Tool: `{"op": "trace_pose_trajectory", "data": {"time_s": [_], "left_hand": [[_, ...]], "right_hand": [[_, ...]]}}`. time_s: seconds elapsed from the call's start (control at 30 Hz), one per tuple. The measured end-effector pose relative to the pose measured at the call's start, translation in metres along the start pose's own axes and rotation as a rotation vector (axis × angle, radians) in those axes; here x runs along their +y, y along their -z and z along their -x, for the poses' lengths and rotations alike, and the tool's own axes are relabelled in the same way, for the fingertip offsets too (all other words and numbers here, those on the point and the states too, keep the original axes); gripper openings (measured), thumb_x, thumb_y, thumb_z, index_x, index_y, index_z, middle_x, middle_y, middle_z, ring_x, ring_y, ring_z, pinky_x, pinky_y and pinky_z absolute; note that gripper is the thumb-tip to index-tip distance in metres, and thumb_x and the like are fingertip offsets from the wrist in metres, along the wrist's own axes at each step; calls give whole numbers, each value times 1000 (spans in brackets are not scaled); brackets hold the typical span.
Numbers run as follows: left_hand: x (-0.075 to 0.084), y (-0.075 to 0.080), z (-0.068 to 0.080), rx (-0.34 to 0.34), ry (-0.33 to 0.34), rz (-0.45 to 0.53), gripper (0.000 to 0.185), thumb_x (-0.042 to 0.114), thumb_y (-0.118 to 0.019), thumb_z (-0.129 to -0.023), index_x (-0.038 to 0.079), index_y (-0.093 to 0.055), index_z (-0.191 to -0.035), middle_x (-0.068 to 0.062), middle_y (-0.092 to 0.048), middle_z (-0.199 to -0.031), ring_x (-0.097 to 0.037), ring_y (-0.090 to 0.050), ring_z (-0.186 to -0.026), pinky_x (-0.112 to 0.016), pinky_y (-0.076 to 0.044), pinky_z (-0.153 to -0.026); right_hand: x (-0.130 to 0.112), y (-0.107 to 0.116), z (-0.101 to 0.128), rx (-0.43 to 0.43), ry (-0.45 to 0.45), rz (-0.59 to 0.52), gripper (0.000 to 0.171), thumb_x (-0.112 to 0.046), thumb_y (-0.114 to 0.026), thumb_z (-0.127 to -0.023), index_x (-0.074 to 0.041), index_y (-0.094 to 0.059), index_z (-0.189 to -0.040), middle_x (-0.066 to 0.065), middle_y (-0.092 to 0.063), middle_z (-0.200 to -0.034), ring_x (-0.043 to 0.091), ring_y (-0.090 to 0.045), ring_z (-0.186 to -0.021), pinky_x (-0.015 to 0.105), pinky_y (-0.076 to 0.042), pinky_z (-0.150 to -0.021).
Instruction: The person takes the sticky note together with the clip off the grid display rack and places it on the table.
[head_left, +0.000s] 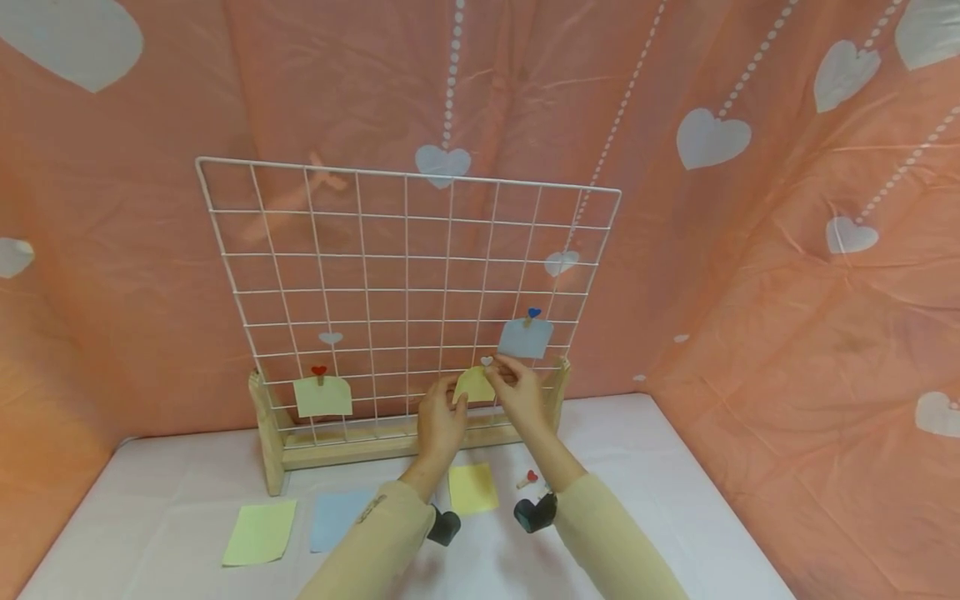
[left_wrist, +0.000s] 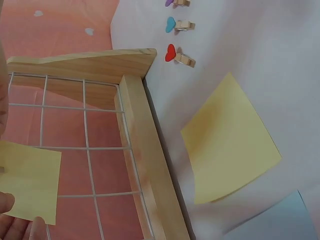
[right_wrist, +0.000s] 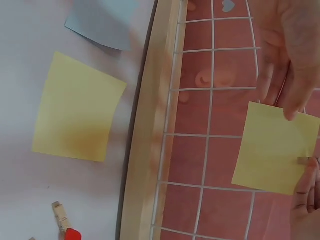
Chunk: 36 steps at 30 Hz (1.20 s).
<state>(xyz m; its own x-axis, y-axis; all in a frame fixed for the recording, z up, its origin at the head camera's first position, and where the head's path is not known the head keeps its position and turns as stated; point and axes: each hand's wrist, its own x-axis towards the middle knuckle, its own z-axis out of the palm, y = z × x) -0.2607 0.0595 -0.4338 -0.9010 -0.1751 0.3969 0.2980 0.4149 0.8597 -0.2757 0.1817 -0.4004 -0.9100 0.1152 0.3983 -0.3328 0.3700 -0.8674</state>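
Observation:
A yellow sticky note lies against the white wire grid, low and right of centre. My left hand pinches its left edge, thumb in front and fingers behind. At the note's top right, my right hand pinches a small wooden clothespin with a white heart. The clothespin sits over the note's edge; its jaws are mostly hidden by the fingers. Up and right of the hands, a blue note hangs from a blue-heart clothespin.
A pale green note hangs at lower left under a red-heart clothespin. On the white table lie green, blue and yellow notes. Loose heart clothespins lie at right. A wooden stand carries the grid.

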Motion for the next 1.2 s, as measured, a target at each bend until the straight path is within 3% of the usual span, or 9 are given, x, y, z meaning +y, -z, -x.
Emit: {"op": "trace_pose_trajectory", "data": {"time_s": [0.2,0.33,0.77,1.0,1.2], "left_hand": [[2,-6,-2,7,41,5,18,2,-64,-87,0,-63,-105,-13,-65,-97,-28,-63,-87,-40,-54,-75],[4,-6,-3,24,37,5,14,-1,-63,-87,-1,-63,-101,-14,-65,-93,-27,-64,-82,-39,-55,-72],[5,-7,-4,21,44,-19,11,-3,-62,-87,-2,-63,-98,-14,-65,-90,-28,-64,-80,-38,-55,-67],[5,-5,-4,7,39,9,10,-4,-61,-87,-4,-63,-97,-16,-64,-92,-28,-65,-80,-37,-56,-66],[4,-5,-3,27,-5,8,10,-7,-62,-86,-5,-63,-95,-16,-65,-89,-28,-65,-76,-36,-55,-64]], "right_hand": [[-2,-5,-5,-20,-5,2,31,-9,-64,-91,6,-63,-118,24,-67,-100,35,-65,-92,37,-57,-80],[-2,-7,-7,-19,39,45,26,-8,-62,-92,7,-64,-113,22,-68,-96,32,-65,-89,36,-57,-78],[-4,-2,-7,18,165,292,14,-7,-64,-90,1,-69,-101,14,-70,-87,26,-66,-78,33,-56,-69],[-2,-4,-6,25,137,292,10,-5,-63,-90,1,-67,-98,14,-68,-86,26,-66,-78,34,-56,-71],[1,-5,-4,47,145,267,10,-1,-61,-90,4,-65,-98,16,-68,-88,29,-65,-81,38,-56,-74]]}}
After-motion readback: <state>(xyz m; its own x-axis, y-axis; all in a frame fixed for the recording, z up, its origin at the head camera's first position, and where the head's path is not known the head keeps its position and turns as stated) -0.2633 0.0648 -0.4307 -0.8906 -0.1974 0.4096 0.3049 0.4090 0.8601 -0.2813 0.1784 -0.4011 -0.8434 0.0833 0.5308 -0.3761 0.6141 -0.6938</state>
